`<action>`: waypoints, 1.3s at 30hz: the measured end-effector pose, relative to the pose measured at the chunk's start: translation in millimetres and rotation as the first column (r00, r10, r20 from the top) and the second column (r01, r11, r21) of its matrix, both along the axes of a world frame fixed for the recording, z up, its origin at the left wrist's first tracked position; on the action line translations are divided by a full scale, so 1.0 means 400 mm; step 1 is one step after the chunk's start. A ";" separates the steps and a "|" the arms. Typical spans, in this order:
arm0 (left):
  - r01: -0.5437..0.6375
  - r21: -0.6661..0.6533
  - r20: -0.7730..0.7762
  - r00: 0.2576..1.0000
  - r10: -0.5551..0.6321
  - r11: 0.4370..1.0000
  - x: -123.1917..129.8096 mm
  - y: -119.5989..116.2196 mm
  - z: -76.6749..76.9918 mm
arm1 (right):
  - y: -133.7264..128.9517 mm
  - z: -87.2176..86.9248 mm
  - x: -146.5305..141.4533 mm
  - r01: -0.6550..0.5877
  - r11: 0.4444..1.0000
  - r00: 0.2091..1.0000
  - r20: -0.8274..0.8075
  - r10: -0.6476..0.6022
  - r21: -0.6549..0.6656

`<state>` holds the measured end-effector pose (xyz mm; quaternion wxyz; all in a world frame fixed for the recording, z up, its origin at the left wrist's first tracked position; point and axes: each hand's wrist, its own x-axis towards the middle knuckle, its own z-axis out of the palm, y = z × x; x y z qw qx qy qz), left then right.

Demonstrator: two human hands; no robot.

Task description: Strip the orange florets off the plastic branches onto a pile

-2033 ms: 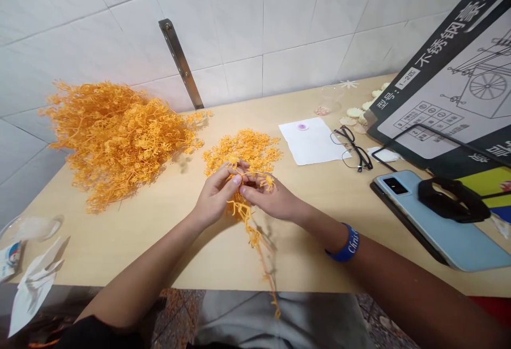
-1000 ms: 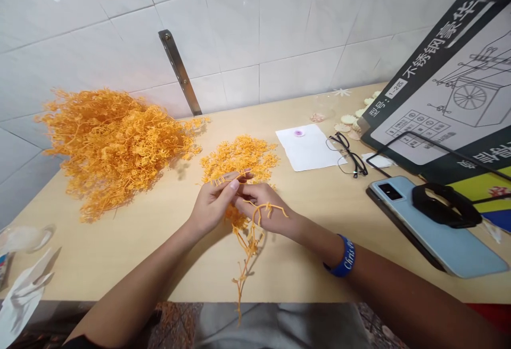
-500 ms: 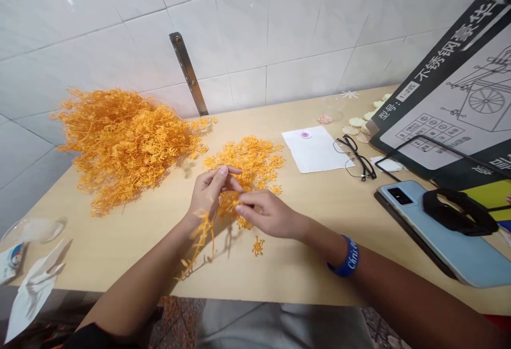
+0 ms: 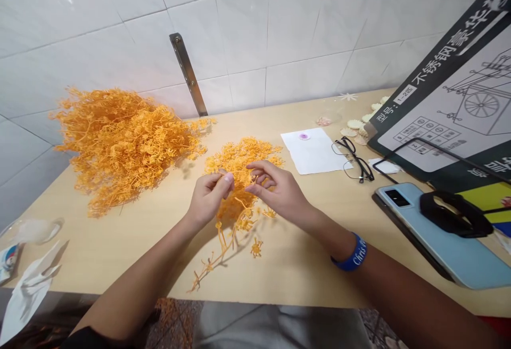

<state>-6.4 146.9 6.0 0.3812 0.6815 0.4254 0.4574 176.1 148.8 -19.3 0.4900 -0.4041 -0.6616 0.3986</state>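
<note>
At table's (image 4: pixel 319 280) middle, I see orange sprig (image 4: pixel 225 248) just nearside of both hands, long axis slanting leftward from fingers toward near edge. Left hand (image 4: pixel 205 197) nearer its free end; thumb and forefinger pinched, seemingly on stem. Right hand (image 4: pixel 285 192) curled, narrow gap at fingertips; strand there, can't tell. Loose floret (image 4: pixel 256 248) right of sprig.

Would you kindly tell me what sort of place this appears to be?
Probably a small indoor workspace, perhaps at home: orange plant sprigs and a phone on a table beside a tiled wall.
</note>
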 end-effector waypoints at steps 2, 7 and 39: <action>0.017 0.021 -0.043 0.999 -0.016 1.000 0.004 -0.001 0.003 | -0.008 0.006 -0.005 -0.062 0.998 0.998 -0.029 0.062 0.011; 0.052 0.129 -0.147 0.989 -0.032 0.990 0.001 0.002 -0.009 | -0.017 0.009 -0.008 -0.156 0.987 0.980 -0.136 0.148 -0.046; -0.011 0.402 -0.398 0.898 0.186 0.915 -0.026 0.021 -0.047 | 0.015 -0.020 0.007 0.058 0.991 0.972 0.221 -0.084 0.122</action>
